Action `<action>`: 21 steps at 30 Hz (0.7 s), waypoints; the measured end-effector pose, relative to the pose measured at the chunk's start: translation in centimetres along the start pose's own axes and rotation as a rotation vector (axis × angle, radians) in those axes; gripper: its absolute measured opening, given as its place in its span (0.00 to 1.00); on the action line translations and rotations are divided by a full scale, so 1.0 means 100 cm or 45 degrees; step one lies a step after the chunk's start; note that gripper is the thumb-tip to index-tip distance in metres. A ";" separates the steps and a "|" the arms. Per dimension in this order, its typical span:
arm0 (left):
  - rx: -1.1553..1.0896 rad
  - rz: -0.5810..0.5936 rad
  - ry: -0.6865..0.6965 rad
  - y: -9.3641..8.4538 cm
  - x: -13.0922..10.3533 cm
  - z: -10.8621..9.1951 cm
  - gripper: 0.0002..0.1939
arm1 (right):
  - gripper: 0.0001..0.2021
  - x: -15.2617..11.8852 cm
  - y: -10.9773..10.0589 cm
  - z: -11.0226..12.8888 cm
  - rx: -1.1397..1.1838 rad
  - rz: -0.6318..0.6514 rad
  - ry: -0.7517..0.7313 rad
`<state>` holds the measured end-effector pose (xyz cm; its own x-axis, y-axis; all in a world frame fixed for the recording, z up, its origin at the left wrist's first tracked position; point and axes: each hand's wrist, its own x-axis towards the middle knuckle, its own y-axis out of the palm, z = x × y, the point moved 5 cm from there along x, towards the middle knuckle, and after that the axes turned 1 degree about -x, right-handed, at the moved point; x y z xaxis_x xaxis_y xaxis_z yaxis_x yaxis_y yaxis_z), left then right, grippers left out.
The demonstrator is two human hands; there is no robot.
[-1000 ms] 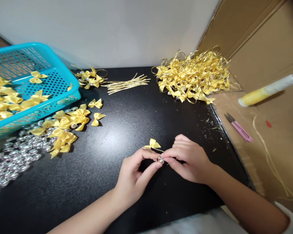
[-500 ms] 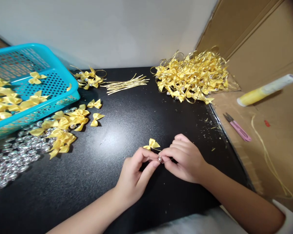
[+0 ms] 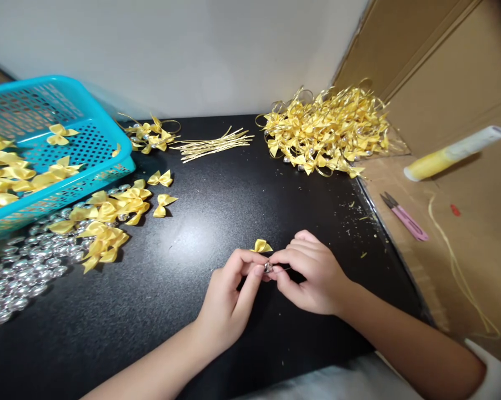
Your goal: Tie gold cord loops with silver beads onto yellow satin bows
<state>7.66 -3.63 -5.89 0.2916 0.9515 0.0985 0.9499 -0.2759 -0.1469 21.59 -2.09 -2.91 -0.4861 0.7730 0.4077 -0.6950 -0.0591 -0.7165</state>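
A small silver bell [image 3: 268,267] is pinched between the thumb and fingertips of my left hand [image 3: 229,294]. From the right, the fingertips of my right hand [image 3: 315,272] meet it, closed on a thin yellow cord [image 3: 287,269] at the bell. Just behind the fingertips shows a yellow ribbon bow [image 3: 261,246], its lower part hidden by my left fingers. Whether the cord passes through the bell cannot be made out.
On the left, a blue basket [image 3: 104,119] holds yellow bows, with loose bows [image 3: 105,239] and silver bells [image 3: 29,275] before it. Gold ties [image 3: 215,145] lie at the back, beside a heap of finished-looking bow pieces [image 3: 329,130]. Pink snips [image 3: 404,219] and a tube [image 3: 454,154] lie right.
Both hands have shifted slightly, fingertips a little left. The bell has turned between my fingers, and less of the bow behind them shows.
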 end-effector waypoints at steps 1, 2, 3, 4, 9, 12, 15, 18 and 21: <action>0.008 0.002 -0.004 0.000 0.000 0.000 0.04 | 0.06 0.000 0.000 0.000 0.006 -0.001 -0.002; 0.017 0.007 -0.010 0.000 0.000 -0.001 0.04 | 0.06 0.000 0.000 0.000 0.010 -0.004 -0.003; 0.029 0.011 -0.016 0.000 0.000 -0.001 0.04 | 0.06 0.000 0.000 0.000 0.011 -0.007 -0.001; 0.041 0.015 -0.022 0.000 0.000 -0.001 0.04 | 0.06 0.000 0.000 0.000 0.011 -0.012 0.004; 0.066 0.026 -0.017 0.001 0.000 -0.001 0.06 | 0.06 -0.001 -0.002 -0.003 0.077 -0.070 0.078; 0.058 0.039 -0.022 0.002 -0.001 0.001 0.08 | 0.06 -0.003 -0.002 -0.006 0.142 -0.073 0.187; 0.042 0.048 -0.034 0.002 -0.002 0.003 0.07 | 0.06 -0.005 -0.001 -0.008 0.192 -0.064 0.289; -0.009 0.042 -0.058 0.002 -0.002 0.005 0.06 | 0.06 -0.005 0.000 -0.009 0.212 -0.063 0.344; -0.069 0.045 -0.087 0.002 -0.002 0.006 0.05 | 0.07 -0.005 0.001 -0.011 0.232 -0.063 0.405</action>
<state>7.71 -3.82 -6.54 0.3183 0.9476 0.0265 0.9444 -0.3146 -0.0957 22.30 -1.82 -3.80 -0.2807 0.9337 0.2225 -0.8105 -0.1064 -0.5760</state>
